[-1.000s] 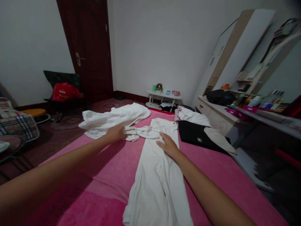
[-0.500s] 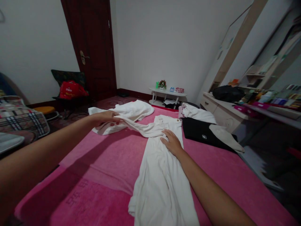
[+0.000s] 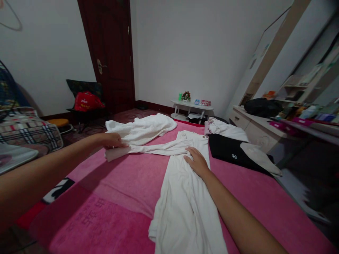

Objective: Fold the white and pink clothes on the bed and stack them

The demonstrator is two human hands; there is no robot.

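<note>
A long white buttoned shirt (image 3: 182,197) lies lengthwise on the pink bedspread (image 3: 122,190), its collar end away from me. One sleeve (image 3: 153,149) stretches out to the left across the bed. My left hand (image 3: 113,140) grips that sleeve close to its cuff, with the fingers partly hidden. Pressed on the shirt where the sleeve meets the body, my right hand (image 3: 196,160) has its fingers spread out. Just beyond my left hand is another white garment (image 3: 148,127), loosely heaped.
Right of the shirt lie folded black-and-beige clothing (image 3: 225,151) and a folded white garment (image 3: 227,129). A dresser (image 3: 254,123) stands along the right side. A small white table (image 3: 192,104) is by the far wall, and a chair holds a red bag (image 3: 87,101).
My left hand has moved left and lower, drawing the sleeve out straighter along the bed. My right hand stays on the shirt. The view has shifted slightly to the left.
</note>
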